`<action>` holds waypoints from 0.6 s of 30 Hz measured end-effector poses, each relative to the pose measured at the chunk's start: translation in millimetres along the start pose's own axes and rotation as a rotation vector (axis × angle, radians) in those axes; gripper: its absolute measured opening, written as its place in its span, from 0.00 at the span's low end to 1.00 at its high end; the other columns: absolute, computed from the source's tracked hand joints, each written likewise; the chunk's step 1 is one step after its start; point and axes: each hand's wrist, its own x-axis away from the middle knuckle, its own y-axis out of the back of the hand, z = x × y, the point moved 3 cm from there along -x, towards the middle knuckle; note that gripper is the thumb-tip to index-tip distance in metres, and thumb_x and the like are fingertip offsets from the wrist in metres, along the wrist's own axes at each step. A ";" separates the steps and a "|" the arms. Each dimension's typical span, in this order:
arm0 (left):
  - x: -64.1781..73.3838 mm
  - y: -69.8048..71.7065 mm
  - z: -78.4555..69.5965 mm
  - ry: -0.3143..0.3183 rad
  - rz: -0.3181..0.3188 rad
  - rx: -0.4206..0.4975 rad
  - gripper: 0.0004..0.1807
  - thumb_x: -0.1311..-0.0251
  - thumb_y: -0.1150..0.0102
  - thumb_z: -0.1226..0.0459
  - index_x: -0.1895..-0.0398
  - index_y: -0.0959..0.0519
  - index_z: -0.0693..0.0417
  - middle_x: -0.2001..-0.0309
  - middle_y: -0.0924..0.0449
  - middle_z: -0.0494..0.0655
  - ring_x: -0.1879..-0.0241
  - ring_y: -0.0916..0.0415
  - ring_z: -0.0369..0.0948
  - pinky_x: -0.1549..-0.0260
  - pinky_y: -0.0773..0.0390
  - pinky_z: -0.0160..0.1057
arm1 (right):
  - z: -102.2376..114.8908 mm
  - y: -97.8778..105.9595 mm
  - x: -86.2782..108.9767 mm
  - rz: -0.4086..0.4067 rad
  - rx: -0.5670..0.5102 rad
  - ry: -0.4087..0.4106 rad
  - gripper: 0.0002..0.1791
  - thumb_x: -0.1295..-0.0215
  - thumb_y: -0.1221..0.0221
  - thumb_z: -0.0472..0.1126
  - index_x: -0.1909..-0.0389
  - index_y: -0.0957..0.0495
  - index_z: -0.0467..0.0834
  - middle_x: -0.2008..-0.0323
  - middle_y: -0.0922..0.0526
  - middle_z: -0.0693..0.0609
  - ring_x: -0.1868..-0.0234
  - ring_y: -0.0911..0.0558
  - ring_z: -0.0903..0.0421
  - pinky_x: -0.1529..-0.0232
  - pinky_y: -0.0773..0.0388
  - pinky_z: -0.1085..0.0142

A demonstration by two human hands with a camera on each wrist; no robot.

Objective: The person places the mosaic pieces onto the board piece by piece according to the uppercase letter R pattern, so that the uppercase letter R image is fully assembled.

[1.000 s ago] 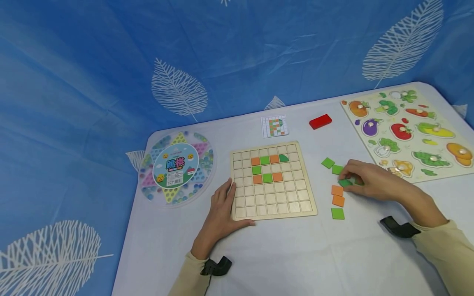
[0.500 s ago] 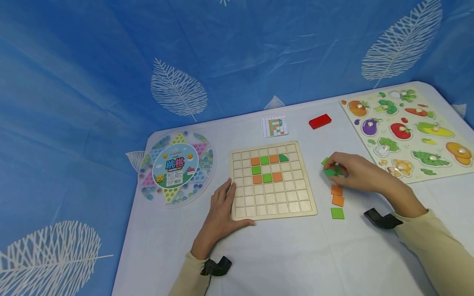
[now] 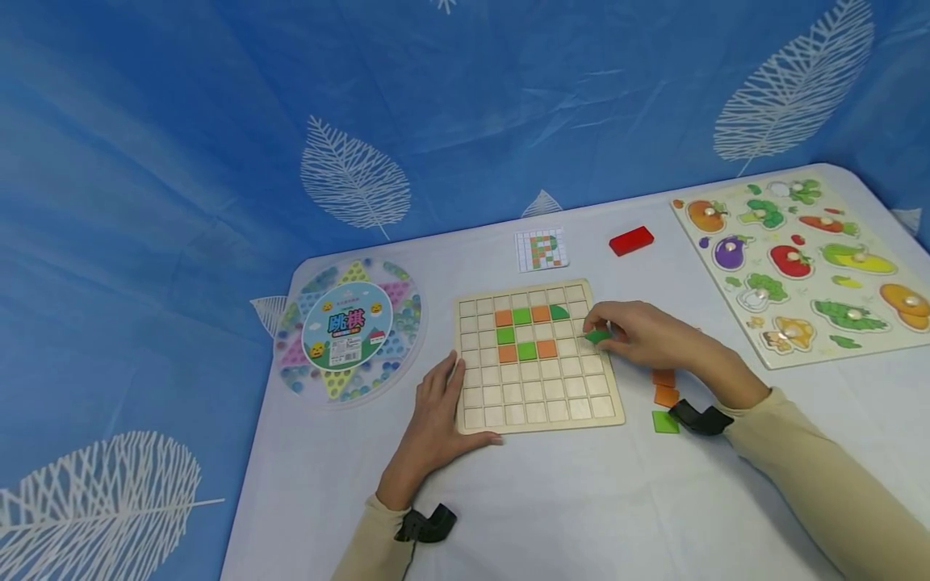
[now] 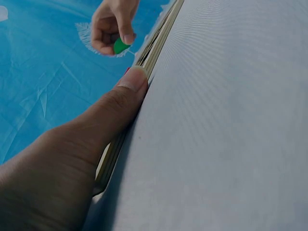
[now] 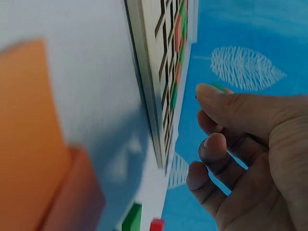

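A wooden grid board [image 3: 513, 394] holds orange and light green square tiles and one dark green rounded tile [image 3: 559, 312]. My left hand [image 3: 432, 415] rests at its near left corner, fingers along the left side. In the left wrist view the thumb [image 4: 115, 108] presses against the board's edge. My right hand [image 3: 647, 335] pinches a dark green tile [image 3: 597, 336] between thumb and fingers, over the board's right edge. The left wrist view shows a curved side on that green tile [image 4: 121, 46]; in the right wrist view the thumb mostly hides it.
Loose orange tiles [image 3: 665, 395] and a light green tile [image 3: 665, 422] lie right of the board, partly under the right arm. Behind it are a pattern card [image 3: 542, 249] and a red block [image 3: 631, 241]. A round Chinese checkers set [image 3: 347, 327] and a vegetable knob puzzle [image 3: 792, 303] flank it.
My right hand has picked up the dark green tile from the loose tiles and carried it left to the board's right edge. The left hand has stayed at the corner.
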 end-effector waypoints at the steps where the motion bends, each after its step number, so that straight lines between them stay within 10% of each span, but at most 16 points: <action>1: -0.2 0.1 -0.2 -0.001 0.000 0.000 0.69 0.68 0.21 0.39 0.24 0.46 0.61 0.25 0.49 0.59 0.29 0.47 0.55 0.37 0.40 0.57 | 1.4 -1.6 -1.6 0.000 -0.001 0.011 0.14 0.43 0.31 0.33 0.57 0.22 0.47 0.69 0.24 0.57 0.74 0.31 0.61 0.70 0.32 0.70; 18: 0.5 -1.1 1.1 0.007 0.005 0.003 0.69 0.68 0.21 0.39 0.24 0.47 0.61 0.24 0.50 0.59 0.28 0.48 0.55 0.36 0.40 0.56 | 9.1 -13.2 -15.3 0.022 0.019 0.053 0.11 0.42 0.31 0.38 0.66 0.24 0.51 0.73 0.25 0.61 0.72 0.30 0.60 0.66 0.33 0.66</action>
